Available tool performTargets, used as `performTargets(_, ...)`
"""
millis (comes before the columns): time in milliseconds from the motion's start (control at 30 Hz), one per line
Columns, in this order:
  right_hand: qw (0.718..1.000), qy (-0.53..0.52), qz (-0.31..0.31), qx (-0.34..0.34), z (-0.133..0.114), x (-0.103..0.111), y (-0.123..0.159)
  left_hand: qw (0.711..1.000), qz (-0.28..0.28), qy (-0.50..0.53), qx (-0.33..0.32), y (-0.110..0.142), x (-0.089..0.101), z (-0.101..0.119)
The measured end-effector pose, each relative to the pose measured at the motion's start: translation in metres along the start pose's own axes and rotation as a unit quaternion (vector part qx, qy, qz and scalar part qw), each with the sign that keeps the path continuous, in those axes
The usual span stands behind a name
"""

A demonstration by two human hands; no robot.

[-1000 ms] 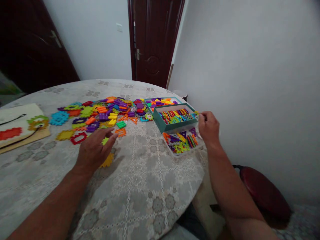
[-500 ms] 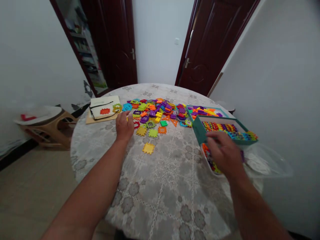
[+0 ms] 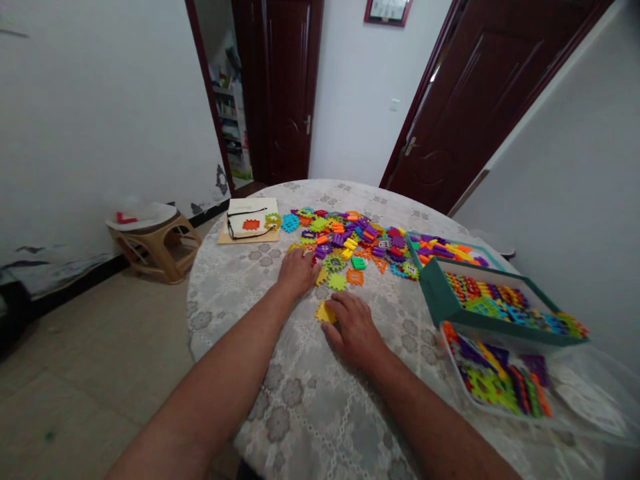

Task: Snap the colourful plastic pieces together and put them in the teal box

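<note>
My right hand [image 3: 354, 327] is low over the table, its thumb and index finger closed at the edge of a yellow square interlocking tile [image 3: 324, 312]. My left hand [image 3: 299, 272] lies at the left front edge of a pile of colourful plastic building pieces [image 3: 350, 233]. Its fingers are curled, and whatever is under them is hidden. By its fingertips is a yellow-green tile [image 3: 321, 276], partly covered. A lime tile [image 3: 337, 282] and an orange frame tile [image 3: 355, 277] lie flat between my hands and the pile.
At the right stand a green box [image 3: 430, 300] and a clear plastic tub [image 3: 453, 373], both holding sorted pieces. Back left, black-framed glasses [image 3: 250, 236] and a red-orange tile [image 3: 251, 225] rest on a pale board [image 3: 240, 207]. A tan stool [image 3: 165, 257] stands beyond the table.
My right hand has moved left from above the plastic tub to the yellow square tile. My left hand has shifted slightly right and nearer along the pile's edge. The view has turned left.
</note>
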State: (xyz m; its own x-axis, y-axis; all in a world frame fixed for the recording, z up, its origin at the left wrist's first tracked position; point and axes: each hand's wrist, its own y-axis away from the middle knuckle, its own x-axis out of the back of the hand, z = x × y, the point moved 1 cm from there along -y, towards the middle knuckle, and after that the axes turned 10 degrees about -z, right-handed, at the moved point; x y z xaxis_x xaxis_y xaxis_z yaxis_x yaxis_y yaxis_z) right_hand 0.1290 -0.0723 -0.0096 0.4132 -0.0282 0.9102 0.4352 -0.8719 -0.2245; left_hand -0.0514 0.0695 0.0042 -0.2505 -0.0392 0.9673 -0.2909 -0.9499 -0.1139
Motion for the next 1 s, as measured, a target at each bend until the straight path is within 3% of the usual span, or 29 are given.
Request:
performTargets(300,0.999,-0.028,0.025,-0.032,0.02,0.009,0.002,0.998,-0.038,0.012,-0.046,0.011,0.009,0.027)
performTargets(467,0.989,-0.085,0.094,-0.078,0.04,0.014,-0.001,0.989,-0.078,0.083,-0.099,0.012,0.012,0.032)
performTargets(600,0.964,-0.126,0.185,-0.146,0.058,0.019,-0.006,0.963,-0.13,0.171,-0.163,0.015,0.015,0.036)
performTargets(800,0.934,-0.169,0.243,-0.198,0.081,0.019,-0.008,0.907,-0.186,0.315,-0.21,0.016,0.014,0.039)
performTargets(867,0.929,-0.176,0.257,-0.197,0.084,0.018,-0.007,0.912,-0.175,0.307,-0.209,0.015,0.011,0.039)
performTargets(1000,0.926,-0.186,0.265,-0.193,0.085,0.016,-0.005,0.948,-0.12,0.2,-0.216,0.015,0.008,0.04)
